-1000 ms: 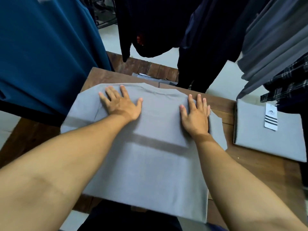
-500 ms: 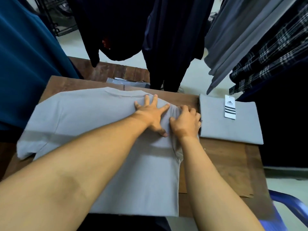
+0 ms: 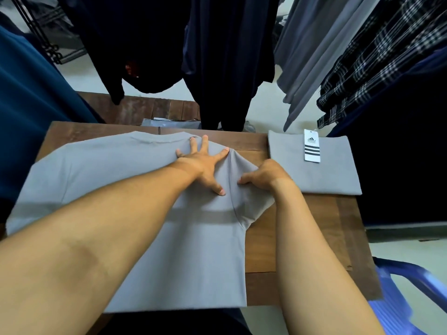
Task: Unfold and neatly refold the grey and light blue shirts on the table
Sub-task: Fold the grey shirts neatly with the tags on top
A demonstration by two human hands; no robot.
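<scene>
A grey T-shirt (image 3: 121,189) lies spread flat over most of the wooden desk (image 3: 302,238), its collar (image 3: 157,139) at the far edge and its hem hanging just over the near edge. The left hand (image 3: 205,163) rests on the T-shirt beside the collar, palm down, fingers straight and fanned wide, pressing the cloth against the desk. The right hand (image 3: 263,175) sits at the T-shirt's right edge, just beside the left hand; its fingers are curled and it grips the short sleeve (image 3: 251,204), whose cloth rises in a soft ridge between the two hands. Both bare forearms cross the T-shirt from the near side. To the right of the T-shirt, apart from it with bare wood between, a second shirt (image 3: 333,175) of a pale grey-blue lies folded into a tidy rectangle on the desk, a white Adidas hang tag (image 3: 312,149) with dark stripes lying on top of it. Beyond the T-shirt's far edge hang dark navy garments (image 3: 229,56); to its left hangs a teal garment (image 3: 31,117); to the far right of it hang grey garments (image 3: 314,56) and a plaid shirt (image 3: 387,56). A blue plastic chair (image 3: 411,286) stands past the desk's near right corner.
</scene>
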